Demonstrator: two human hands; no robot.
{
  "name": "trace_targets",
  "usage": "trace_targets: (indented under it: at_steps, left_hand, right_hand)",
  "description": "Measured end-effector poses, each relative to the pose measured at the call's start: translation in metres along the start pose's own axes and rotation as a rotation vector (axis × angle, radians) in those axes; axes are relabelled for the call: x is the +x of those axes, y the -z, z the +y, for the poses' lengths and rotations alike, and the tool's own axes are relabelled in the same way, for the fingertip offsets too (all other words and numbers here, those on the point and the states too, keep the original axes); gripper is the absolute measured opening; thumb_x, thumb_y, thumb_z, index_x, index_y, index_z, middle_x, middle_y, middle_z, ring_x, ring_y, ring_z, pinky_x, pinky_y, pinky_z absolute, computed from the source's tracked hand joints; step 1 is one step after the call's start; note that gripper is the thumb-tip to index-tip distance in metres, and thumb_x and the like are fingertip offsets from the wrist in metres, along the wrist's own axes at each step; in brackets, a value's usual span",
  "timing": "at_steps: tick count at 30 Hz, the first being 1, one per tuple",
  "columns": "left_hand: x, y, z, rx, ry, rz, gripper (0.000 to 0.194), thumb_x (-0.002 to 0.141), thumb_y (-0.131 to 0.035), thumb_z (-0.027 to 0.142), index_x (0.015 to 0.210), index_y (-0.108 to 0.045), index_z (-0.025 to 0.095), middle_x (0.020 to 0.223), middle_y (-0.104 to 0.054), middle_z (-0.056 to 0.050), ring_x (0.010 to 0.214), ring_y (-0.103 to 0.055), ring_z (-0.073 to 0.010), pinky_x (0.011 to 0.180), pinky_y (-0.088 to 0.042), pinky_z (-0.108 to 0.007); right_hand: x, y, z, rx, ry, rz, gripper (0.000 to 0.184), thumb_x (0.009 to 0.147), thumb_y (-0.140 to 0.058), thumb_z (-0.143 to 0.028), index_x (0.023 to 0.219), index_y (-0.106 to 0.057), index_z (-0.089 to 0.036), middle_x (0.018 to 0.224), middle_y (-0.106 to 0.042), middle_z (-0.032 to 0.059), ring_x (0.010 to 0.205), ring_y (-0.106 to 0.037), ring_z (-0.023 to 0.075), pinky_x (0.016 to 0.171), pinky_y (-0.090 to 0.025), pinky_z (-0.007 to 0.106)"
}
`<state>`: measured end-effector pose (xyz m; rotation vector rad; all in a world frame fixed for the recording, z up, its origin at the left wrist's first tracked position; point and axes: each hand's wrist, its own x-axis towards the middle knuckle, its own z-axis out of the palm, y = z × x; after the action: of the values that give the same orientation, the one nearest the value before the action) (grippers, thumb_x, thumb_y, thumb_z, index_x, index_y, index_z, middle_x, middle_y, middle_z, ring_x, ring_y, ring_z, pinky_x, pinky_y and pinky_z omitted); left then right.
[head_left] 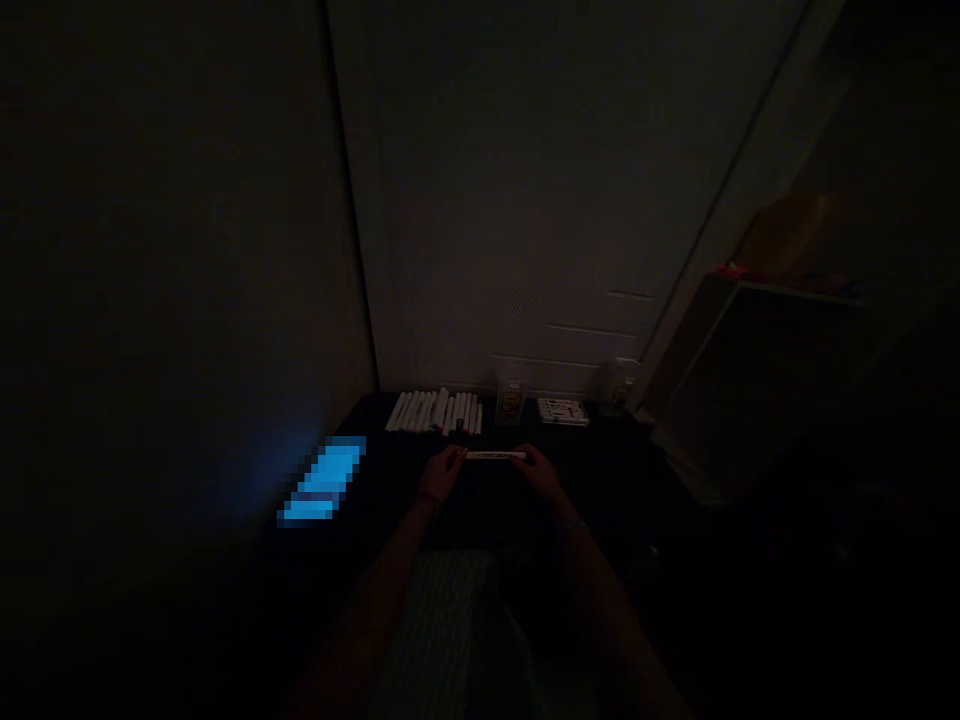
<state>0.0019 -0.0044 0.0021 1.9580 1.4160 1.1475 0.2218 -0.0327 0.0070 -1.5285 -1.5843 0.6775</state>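
Forearms [394, 550], hands [442, 473] closed on white marker [495, 456]

We note one slim white marker [495, 456], dark markings along its barrel, lying nearly level and crosswise between our left hand [442, 473] and right hand [541, 472]; finer print unreadable in dim light.

It looks like a dim room, perhaps in a home: a dark table [600, 480] stands against a pale wall [525, 200], with white markers [435, 412] laid along its back. A shelf [787, 350] at the right has things on top. The exact kind of room is unclear.
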Motion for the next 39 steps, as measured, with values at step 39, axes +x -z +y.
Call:
trace_targets:
  at_steps: [39]
  left_hand:
    - [0.0004,0.0004,-0.0015,0.023,0.02,-0.031,0.039,0.078,-0.034,0.048,0.081,-0.058,0.017,0.07,-0.061,0.001,0.063,-0.053,-0.0113,0.06,-0.039,-0.02]
  right_hand:
    - [-0.001,-0.0007,-0.0002,0.015,0.007,0.007,0.026,0.071,-0.05,-0.042,0.09,-0.058,-0.026,0.083,-0.059,-0.0049,0.077,-0.053,0.0136,0.068,-0.039,0.022]
